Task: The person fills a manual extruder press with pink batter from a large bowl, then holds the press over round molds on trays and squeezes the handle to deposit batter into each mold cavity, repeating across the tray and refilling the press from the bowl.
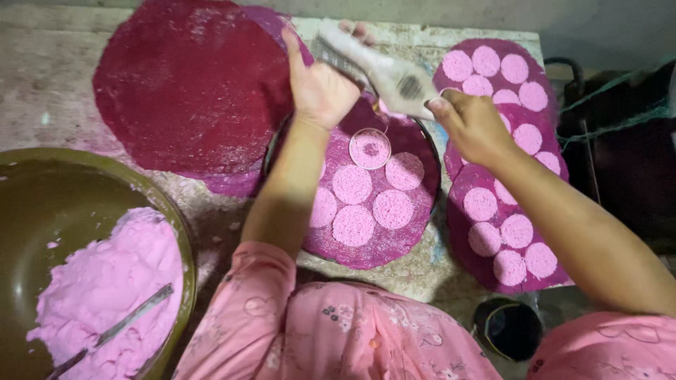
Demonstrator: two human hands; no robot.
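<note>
A flat spatula (384, 70) is gripped by the right hand (475, 127); the left hand (320, 88) rests open on the purple sheet (384, 239). The ring mould (370, 148) could be knocked, smearing the 5 pink discs (352, 184).

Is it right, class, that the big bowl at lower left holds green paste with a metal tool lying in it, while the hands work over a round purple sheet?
Not quite. The head view shows pink paste in the bowl, not green. The rest holds: a metal tool lies in it, and the left hand and right hand work over a round purple sheet.
</note>
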